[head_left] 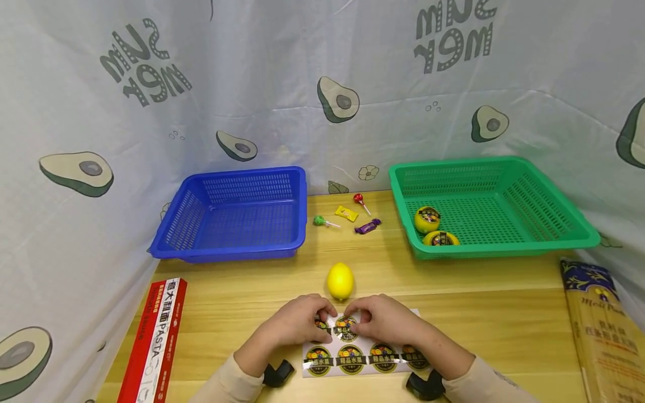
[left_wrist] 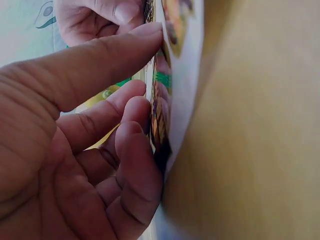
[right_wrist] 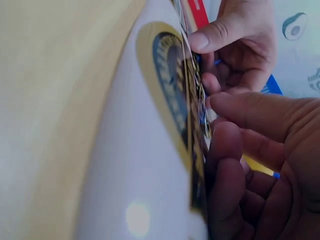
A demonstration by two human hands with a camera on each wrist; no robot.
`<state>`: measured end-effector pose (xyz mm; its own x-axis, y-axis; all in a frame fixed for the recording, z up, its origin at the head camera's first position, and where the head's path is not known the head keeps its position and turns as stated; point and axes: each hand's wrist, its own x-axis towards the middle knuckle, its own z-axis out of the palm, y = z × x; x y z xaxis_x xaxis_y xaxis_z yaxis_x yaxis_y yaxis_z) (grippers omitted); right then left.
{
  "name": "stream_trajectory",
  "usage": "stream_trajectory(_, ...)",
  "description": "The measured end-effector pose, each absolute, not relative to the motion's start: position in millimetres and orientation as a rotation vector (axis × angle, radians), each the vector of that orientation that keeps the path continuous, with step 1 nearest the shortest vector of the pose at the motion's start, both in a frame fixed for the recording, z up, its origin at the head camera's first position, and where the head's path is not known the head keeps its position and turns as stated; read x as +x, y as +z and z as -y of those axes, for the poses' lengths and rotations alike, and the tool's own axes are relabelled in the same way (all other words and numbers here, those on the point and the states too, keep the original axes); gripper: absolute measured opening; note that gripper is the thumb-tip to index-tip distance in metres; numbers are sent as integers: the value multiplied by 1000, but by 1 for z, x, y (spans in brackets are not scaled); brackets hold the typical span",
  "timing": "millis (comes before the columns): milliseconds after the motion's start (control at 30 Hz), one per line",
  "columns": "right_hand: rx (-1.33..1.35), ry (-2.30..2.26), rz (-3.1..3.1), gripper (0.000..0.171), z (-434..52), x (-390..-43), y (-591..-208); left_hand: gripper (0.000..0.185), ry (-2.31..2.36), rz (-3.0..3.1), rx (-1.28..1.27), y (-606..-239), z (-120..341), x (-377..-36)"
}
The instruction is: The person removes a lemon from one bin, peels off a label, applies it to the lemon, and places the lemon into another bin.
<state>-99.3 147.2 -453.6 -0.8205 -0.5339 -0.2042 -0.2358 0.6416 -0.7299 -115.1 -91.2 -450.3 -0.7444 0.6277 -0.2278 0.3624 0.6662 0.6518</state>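
Note:
A sheet of round fruit stickers (head_left: 353,358) lies at the table's near edge. My left hand (head_left: 322,317) pinches its upper edge, thumb and curled fingers on the sheet (left_wrist: 182,75). My right hand (head_left: 360,318) pinches a round sticker (head_left: 346,328) in the top row; the sticker's edge (right_wrist: 192,115) lifts between its fingertips. A bare yellow lemon (head_left: 340,281) sits just beyond both hands. In the left wrist view my left hand (left_wrist: 137,112) fills the frame. In the right wrist view my right hand (right_wrist: 225,135) is close on the sheet.
A blue basket (head_left: 237,246) stands back left. A green basket (head_left: 504,246) back right holds two stickered lemons (head_left: 427,218). Lollipops and wrapped candies (head_left: 346,213) lie between them. A red pasta box (head_left: 156,341) lies left, a pasta bag (head_left: 599,330) right.

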Motion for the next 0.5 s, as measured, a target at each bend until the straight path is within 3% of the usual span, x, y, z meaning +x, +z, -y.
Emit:
stream_trajectory(167,-528,-1051,-2491,5,-142,-98,-456,37,797,-2452,776,-452,88,-114)
stream_trajectory(300,-475,-1092,-2487,12,-140,-97,-457,36,762,-2461,777,-453,86,-114)
stream_trajectory(500,-420,-1308,-2313,4,-147,-101,-450,34,764,-2481,812,-453,88,-113)
